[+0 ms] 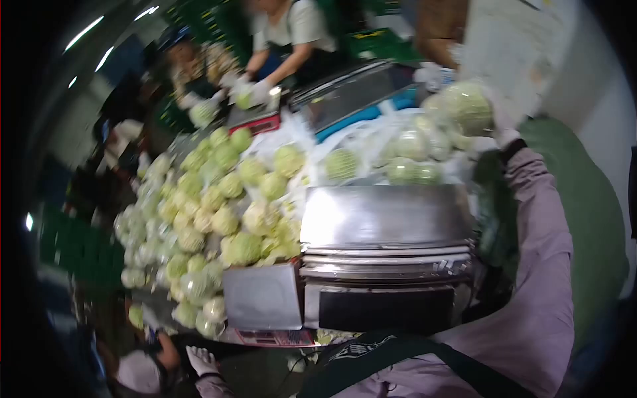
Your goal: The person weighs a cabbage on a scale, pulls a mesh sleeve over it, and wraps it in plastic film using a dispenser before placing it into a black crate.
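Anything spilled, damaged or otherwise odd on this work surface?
Loose leaves lie in a ragged patch beside the whole cabbages, just beyond the small red-based scale. They look shed or torn off, perhaps just trimmings. Nothing else clearly stands out, though the view is blurred.

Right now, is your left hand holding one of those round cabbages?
No, the left hand is open, with nothing in its grasp.

A pile of cabbages (225, 221) lies left of the machine (388, 219) and behind the near scale (262, 297).
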The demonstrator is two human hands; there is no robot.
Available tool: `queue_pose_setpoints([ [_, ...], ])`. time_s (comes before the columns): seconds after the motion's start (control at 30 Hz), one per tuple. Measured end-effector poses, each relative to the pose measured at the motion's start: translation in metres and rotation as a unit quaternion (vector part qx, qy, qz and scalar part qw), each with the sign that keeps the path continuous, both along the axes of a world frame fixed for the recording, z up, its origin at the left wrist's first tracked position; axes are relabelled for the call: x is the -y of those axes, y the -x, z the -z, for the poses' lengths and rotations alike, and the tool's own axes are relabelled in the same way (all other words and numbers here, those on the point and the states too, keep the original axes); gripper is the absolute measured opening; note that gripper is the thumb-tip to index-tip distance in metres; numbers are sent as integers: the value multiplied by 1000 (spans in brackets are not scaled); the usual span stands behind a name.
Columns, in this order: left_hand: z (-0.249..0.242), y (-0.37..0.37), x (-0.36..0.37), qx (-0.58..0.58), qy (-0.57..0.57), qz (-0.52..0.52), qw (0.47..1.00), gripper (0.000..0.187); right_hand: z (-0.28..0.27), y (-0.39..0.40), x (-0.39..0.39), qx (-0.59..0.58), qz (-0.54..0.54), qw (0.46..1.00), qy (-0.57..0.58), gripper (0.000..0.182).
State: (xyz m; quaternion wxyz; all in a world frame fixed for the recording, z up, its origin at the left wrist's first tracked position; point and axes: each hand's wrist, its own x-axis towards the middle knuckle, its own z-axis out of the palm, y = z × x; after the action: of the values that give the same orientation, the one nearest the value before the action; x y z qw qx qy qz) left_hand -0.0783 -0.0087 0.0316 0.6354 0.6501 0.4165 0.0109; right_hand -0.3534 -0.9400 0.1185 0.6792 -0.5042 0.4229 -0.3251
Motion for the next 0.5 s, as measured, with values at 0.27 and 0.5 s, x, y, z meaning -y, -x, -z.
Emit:
queue_pose_setpoints([
  [0.27,-195,29,-105,164,-105,-115,974,64,187,-128,138,-330,10,881,339,66],
  [0.5,-123,-115,0,113,-84,135,981,42,220,-105,163,-403,46,869,283,63],
])
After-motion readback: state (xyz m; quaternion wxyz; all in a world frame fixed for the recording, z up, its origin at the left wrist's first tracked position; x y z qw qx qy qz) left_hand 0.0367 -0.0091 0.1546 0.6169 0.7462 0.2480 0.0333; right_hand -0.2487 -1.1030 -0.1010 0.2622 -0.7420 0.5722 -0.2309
